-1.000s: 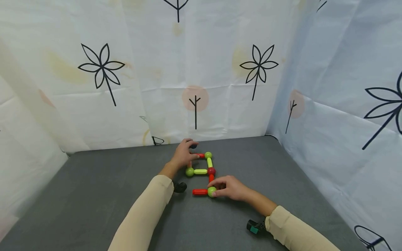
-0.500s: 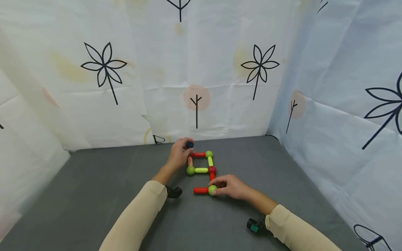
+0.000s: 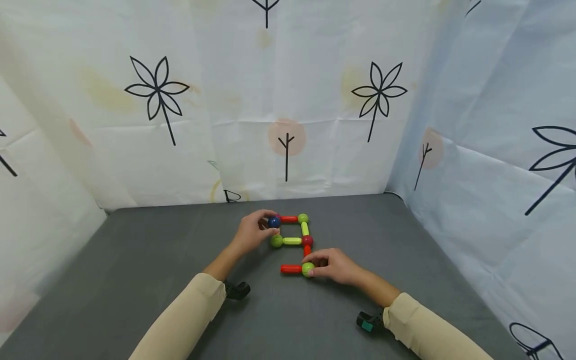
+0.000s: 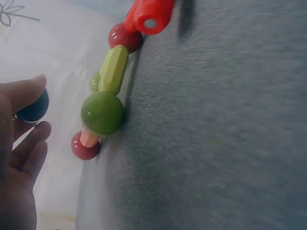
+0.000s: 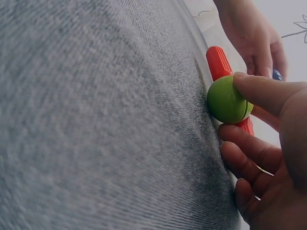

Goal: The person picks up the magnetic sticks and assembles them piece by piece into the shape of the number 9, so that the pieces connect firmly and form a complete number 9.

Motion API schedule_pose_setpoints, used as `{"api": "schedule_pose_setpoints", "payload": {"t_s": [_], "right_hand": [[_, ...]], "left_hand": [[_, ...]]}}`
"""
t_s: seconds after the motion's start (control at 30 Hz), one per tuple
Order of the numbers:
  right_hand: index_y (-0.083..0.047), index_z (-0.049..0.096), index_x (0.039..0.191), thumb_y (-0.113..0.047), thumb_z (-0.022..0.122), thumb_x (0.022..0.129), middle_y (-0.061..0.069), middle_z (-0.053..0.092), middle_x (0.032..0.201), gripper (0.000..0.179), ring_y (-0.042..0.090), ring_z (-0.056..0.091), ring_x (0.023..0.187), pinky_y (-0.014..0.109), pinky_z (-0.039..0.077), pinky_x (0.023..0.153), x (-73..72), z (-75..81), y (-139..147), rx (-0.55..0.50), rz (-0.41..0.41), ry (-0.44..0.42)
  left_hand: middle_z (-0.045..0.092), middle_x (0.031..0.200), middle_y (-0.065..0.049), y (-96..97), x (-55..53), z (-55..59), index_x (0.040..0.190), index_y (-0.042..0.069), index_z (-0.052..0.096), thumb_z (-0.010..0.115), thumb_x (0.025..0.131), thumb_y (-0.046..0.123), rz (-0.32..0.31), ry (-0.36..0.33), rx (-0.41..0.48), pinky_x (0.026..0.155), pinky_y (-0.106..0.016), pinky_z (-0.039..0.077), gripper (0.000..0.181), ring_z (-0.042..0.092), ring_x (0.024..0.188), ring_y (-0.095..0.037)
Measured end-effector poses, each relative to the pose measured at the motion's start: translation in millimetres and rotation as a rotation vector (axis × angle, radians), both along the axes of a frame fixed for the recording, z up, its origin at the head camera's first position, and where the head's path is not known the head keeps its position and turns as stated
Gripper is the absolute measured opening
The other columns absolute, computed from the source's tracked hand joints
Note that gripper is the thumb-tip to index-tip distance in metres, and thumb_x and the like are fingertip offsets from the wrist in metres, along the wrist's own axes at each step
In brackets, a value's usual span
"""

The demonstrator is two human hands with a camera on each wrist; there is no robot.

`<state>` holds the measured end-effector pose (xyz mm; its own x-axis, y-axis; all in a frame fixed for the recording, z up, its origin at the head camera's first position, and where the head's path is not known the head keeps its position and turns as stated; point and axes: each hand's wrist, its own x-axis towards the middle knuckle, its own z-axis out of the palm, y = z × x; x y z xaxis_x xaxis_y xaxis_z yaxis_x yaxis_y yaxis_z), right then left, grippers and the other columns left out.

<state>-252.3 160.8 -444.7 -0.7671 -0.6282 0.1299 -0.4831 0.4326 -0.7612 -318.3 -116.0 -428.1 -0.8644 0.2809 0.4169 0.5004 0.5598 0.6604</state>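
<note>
My left hand [image 3: 252,232] pinches a dark blue ball [image 3: 274,222] between thumb and fingers, off the table at the left side of a figure of balls and sticks. In the left wrist view the blue ball [image 4: 34,108] is apart from the figure. My right hand [image 3: 335,265] holds the near green ball [image 5: 228,100] with the thumb on its top. A red stick [image 3: 291,269] points left from this ball, its other end free. Another red stick [image 3: 307,250] joins it to a red ball [image 3: 307,240]. A salmon stick [image 4: 90,138] is hidden behind my left hand in the head view.
Yellow-green sticks [image 3: 292,241], a far red stick [image 3: 289,219], a left green ball [image 3: 276,241] and a far green ball [image 3: 303,218] form a square on the grey table [image 3: 360,230]. A white patterned cloth [image 3: 315,165] hangs behind.
My left hand has drawn back to the left and toward me with the blue ball, from the square's far left corner to its left side. The right hand has stayed on the green ball.
</note>
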Motion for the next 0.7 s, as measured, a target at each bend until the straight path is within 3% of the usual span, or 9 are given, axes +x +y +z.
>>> {"api": "schedule_pose_setpoints", "payload": {"t_s": [0.23,0.53,0.7], "right_hand": [[-0.008,0.072,0.114,-0.019,0.074,0.088,-0.006,0.059,0.083,0.028,0.010,0.051,0.070,0.025,0.044,0.061,0.3,0.7,0.2,0.021,-0.009,0.021],[-0.006,0.071,0.113,-0.017,0.073,0.088,-0.004,0.060,0.083,0.027,0.010,0.051,0.070,0.025,0.043,0.061,1.4,-0.3,-1.1,0.016,-0.033,0.031],[-0.001,0.070,0.113,-0.010,0.072,0.089,0.000,0.061,0.084,0.026,0.014,0.051,0.070,0.024,0.041,0.061,0.3,-1.3,-3.5,0.027,-0.047,0.038]], "left_hand": [[0.062,0.096,0.002,-9.2,17.3,-2.0,0.115,0.014,0.066,0.082,0.081,0.018,-0.061,-0.135,-0.098,0.068,-0.030,0.049,0.038,0.056,0.081,-0.014],[0.061,0.098,0.004,-21.4,31.0,-4.6,0.113,0.016,0.066,0.080,0.082,0.021,-0.286,-0.273,-0.186,0.073,-0.033,0.049,0.035,0.057,0.087,-0.015],[0.061,0.100,0.003,-23.8,35.6,-7.3,0.116,0.017,0.064,0.080,0.082,0.020,-0.348,-0.331,-0.200,0.077,-0.034,0.048,0.037,0.057,0.089,-0.016]]}}
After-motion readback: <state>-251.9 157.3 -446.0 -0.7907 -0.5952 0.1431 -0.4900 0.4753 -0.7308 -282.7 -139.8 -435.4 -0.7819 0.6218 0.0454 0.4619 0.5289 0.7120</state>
